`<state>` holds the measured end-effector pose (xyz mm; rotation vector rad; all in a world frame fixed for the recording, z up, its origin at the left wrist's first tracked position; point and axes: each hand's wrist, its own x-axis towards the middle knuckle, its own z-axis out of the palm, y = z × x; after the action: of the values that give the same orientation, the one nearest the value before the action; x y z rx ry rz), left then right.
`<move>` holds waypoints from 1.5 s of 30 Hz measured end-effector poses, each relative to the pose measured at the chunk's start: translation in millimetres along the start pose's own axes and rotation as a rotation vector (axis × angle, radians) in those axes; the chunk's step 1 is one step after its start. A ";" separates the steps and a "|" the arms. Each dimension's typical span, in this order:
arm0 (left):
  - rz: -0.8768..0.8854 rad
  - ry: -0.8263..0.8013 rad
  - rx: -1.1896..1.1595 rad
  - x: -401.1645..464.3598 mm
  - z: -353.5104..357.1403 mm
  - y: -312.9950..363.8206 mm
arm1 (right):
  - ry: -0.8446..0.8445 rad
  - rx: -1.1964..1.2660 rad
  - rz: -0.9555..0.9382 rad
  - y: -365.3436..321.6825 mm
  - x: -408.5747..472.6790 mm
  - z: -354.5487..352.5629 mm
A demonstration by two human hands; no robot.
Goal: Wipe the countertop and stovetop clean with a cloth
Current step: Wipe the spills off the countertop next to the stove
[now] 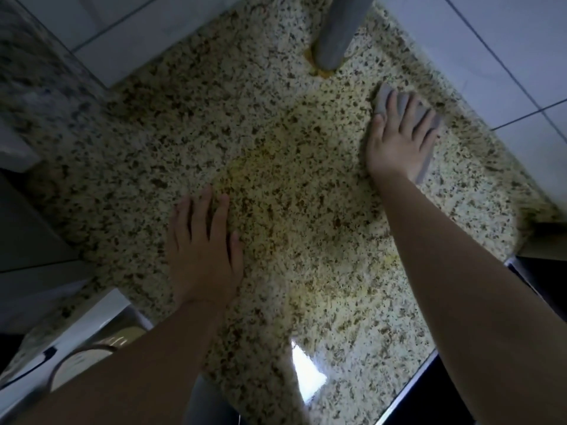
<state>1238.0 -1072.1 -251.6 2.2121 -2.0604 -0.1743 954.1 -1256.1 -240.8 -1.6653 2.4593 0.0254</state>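
Speckled countertop point(276, 167), right hand point(399, 142) flat on grey cloth point(395, 104); left hand point(202, 250) flat

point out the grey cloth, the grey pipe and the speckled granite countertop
grey cloth point(399, 102): head view, part showing between the fingers
grey pipe point(336, 35): head view, middle of its shaft
speckled granite countertop point(276, 148): head view, bare middle area

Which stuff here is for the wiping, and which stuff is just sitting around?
For the wiping:
- grey cloth, under the right hand, which presses it flat
- speckled countertop
- black stovetop edge, lower right
- left hand, flat on the counter

Just sitting around:
- grey pipe at the back
- white wall tiles
- round dish, lower left
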 end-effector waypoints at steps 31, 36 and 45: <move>0.005 0.015 -0.007 3.1 -1.1 0.2 | 0.037 -0.114 -1.031 -164.9 -11.1 20.9; -0.008 0.009 -0.012 1.9 -3.5 0.3 | -0.119 -0.064 -1.261 -123.4 -80.1 21.8; -0.001 0.118 -0.251 -1.0 -4.0 -1.3 | -0.062 -0.041 -1.048 -153.7 -80.8 25.3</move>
<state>1239.9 -1070.9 -247.9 2.0240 -1.8626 -0.2795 1128.5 -1236.7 -240.9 -2.6659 1.2814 -0.0087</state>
